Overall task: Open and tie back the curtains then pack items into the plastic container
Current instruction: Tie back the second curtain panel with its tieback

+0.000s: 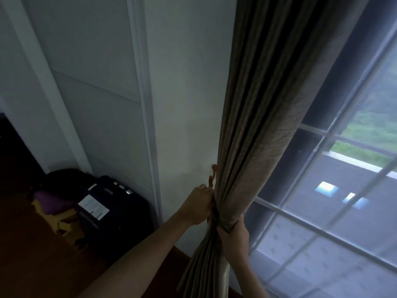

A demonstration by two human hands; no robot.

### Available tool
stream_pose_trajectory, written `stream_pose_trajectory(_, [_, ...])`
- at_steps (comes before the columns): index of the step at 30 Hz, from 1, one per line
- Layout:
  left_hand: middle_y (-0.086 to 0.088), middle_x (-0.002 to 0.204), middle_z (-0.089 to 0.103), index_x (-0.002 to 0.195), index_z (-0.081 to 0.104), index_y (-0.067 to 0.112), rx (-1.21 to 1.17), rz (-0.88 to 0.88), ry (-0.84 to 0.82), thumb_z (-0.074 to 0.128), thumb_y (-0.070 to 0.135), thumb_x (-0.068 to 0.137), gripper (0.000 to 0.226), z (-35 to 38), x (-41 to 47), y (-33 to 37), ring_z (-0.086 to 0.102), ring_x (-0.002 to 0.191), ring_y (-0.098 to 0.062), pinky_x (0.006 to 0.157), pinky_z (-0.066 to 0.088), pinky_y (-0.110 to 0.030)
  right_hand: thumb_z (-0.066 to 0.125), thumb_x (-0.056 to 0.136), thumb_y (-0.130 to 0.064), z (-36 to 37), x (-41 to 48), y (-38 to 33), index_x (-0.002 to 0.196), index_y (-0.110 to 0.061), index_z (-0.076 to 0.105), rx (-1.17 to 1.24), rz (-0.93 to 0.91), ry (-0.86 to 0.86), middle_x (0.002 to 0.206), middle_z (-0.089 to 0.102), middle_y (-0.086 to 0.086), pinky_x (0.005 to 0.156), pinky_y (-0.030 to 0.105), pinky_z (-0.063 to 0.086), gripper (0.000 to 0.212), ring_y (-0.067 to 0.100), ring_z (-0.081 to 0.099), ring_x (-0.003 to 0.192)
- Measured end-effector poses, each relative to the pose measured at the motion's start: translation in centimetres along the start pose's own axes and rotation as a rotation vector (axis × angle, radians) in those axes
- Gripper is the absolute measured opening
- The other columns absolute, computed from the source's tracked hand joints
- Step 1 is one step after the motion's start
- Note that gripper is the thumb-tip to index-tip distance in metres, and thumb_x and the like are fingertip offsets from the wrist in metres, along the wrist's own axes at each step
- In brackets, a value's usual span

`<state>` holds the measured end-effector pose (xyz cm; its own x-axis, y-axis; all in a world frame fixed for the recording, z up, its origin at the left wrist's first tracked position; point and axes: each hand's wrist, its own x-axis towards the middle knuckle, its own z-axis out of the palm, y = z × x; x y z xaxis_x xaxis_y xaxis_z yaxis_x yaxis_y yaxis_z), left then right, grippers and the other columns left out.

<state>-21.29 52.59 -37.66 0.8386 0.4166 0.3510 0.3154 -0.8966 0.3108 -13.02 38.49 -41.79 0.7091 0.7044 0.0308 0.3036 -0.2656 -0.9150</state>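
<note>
Curtain (257, 125) is seen gathered into 1 tight bunch, long axis running near-vertical, top leaning away to the upper R. The pinch pt lies just below and slightly R of the hook (213, 176) on the wall (187, 104).

L hand (198, 206) is held directly below the hook, thumb tip almost touching its lower end. Fingers are curled tight against the bunch's wall-side edge. Whether fabric only or also a tie cord is pinched can't be told, as the gap is too dark. A darker strip is made out across the bunch below the hook; poss. a tie-back, not confirmed.

R hand (233, 233) is placed lower and to the R of the hook, on the window (322, 211) side. Fingers are clamped round the bunch from beneath, with fabric squeezed between thumb and fingers.

Key relation: the hook is up and a touch R from the L fingertips, very near; L hand is clearly the nearer of the 2. Judged step: tie-back stage, bunch already drawn clear of the glass. A short upward lift by the L hand is prob. needed to catch any loop on the hook, with the bunch kept compressed by the R hand. Risk: folds spilling out if the R grip is eased early.

Container is not in view; packing not yet begun, as judged. A dark suitcase (111, 211) is seen far L of the hook, lower, on the floor.
</note>
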Motion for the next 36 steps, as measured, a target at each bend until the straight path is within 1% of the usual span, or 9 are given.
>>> stream_pose_trajectory(5, [-0.007, 0.066, 0.058, 0.075, 0.050, 0.012, 0.117, -0.002, 0.099, 0.037, 0.023, 0.089, 0.021, -1.2, -0.9, 0.8, 0.052, 0.064, -0.026, 0.056, 0.043, -0.034, 0.065, 0.083, -0.005, -0.8, -0.1, -0.2, 0.117, -0.026, 0.042, -0.056, -0.029, -0.042, 0.095, 0.057, -0.009, 0.065, 0.012, 0.039, 0.046, 0.009, 0.055, 0.084])
stream_pose_trajectory(8, [-0.004, 0.056, 0.056, 0.071, 0.055, 0.012, 0.232, -0.026, 0.116, 0.064, 0.018, 0.079, 0.013, -1.4, -1.4, 1.1, 0.053, 0.059, -0.023, 0.052, 0.039, -0.028, 0.064, 0.085, -0.009, -0.8, -0.1, -0.3, 0.122, -0.023, 0.043, -0.090, -0.032, -0.074, 0.097, 0.058, -0.012, 0.063, 0.010, 0.041, 0.045, 0.002, 0.055, 0.083])
stream_pose_trajectory(11, [-0.002, 0.064, 0.056, 0.077, 0.059, 0.014, 0.243, -0.100, 0.158, 0.077, 0.014, 0.074, 0.018, -0.4, -2.3, 0.6, 0.053, 0.069, -0.021, 0.055, 0.038, -0.028, 0.063, 0.087, -0.011, -0.6, -0.3, -0.6, 0.128, -0.023, 0.043, -0.099, -0.049, -0.097, 0.100, 0.058, -0.013, 0.059, 0.008, 0.043, 0.048, -0.004, 0.053, 0.081])
stream_pose_trajectory(16, [-0.002, 0.081, 0.050, 0.086, 0.053, 0.015, 0.090, -0.150, 0.141, 0.062, 0.001, 0.084, 0.016, 0.0, -3.8, 1.3, 0.048, 0.079, -0.016, 0.063, 0.030, -0.022, 0.063, 0.089, -0.018, -0.4, -0.7, -0.6, 0.132, -0.023, 0.042, -0.124, -0.058, -0.106, 0.098, 0.058, -0.016, 0.059, 0.009, 0.043, 0.048, 0.000, 0.058, 0.084])
stream_pose_trajectory(21, [-0.005, 0.080, 0.051, 0.083, 0.048, 0.016, 0.140, -0.131, 0.043, 0.061, 0.001, 0.084, 0.020, -0.6, -3.3, 1.1, 0.050, 0.070, -0.020, 0.061, 0.040, -0.030, 0.062, 0.091, -0.021, -0.7, -1.1, -0.7, 0.137, -0.021, 0.039, -0.168, -0.054, -0.121, 0.096, 0.058, -0.015, 0.054, 0.010, 0.043, 0.052, -0.008, 0.053, 0.074])
stream_pose_trajectory(26, [-0.004, 0.094, 0.044, 0.095, 0.043, 0.015, 0.097, -0.111, -0.037, 0.054, 0.006, 0.090, 0.015, -1.5, -3.9, 1.8, 0.046, 0.081, -0.015, 0.067, 0.046, -0.029, 0.062, 0.091, -0.023, -0.9, -1.5, -0.6, 0.135, -0.019, 0.040, -0.191, -0.054, -0.125, 0.095, 0.060, -0.013, 0.055, 0.011, 0.044, 0.050, -0.007, 0.055, 0.075])
stream_pose_trajectory(30, [-0.005, 0.103, 0.038, 0.101, 0.045, 0.009, 0.009, -0.274, 0.036, 0.042, 0.000, 0.091, 0.014, -1.9, -4.3, 2.6, 0.041, 0.078, -0.013, 0.062, 0.035, -0.025, 0.062, 0.092, -0.026, -0.7, -1.8, -0.6, 0.135, -0.023, 0.036, -0.183, -0.048, -0.122, 0.099, 0.062, -0.008, 0.061, 0.015, 0.044, 0.050, 0.003, 0.058, 0.078])
stream_pose_trajectory(33, [-0.011, 0.093, 0.054, 0.096, 0.050, 0.007, 0.033, -0.464, 0.041, 0.040, 0.003, 0.090, 0.012, -2.5, -4.6, 2.9, 0.044, 0.084, -0.018, 0.060, 0.029, -0.028, 0.062, 0.092, -0.026, -0.6, -2.0, -0.7, 0.132, -0.023, 0.038, -0.172, -0.044, -0.109, 0.101, 0.064, -0.005, 0.067, 0.023, 0.046, 0.046, 0.010, 0.061, 0.083])
stream_pose_trajectory(36, [-0.007, 0.071, 0.060, 0.076, 0.053, 0.011, 0.211, -0.391, 0.111, 0.049, 0.015, 0.086, 0.012, -2.7, -5.6, 3.3, 0.049, 0.082, -0.024, 0.060, 0.027, -0.031, 0.063, 0.092, -0.025, -0.7, -2.6, -1.1, 0.128, -0.026, 0.036, -0.123, -0.043, -0.094, 0.098, 0.061, -0.009, 0.067, 0.022, 0.045, 0.045, 0.010, 0.061, 0.083])
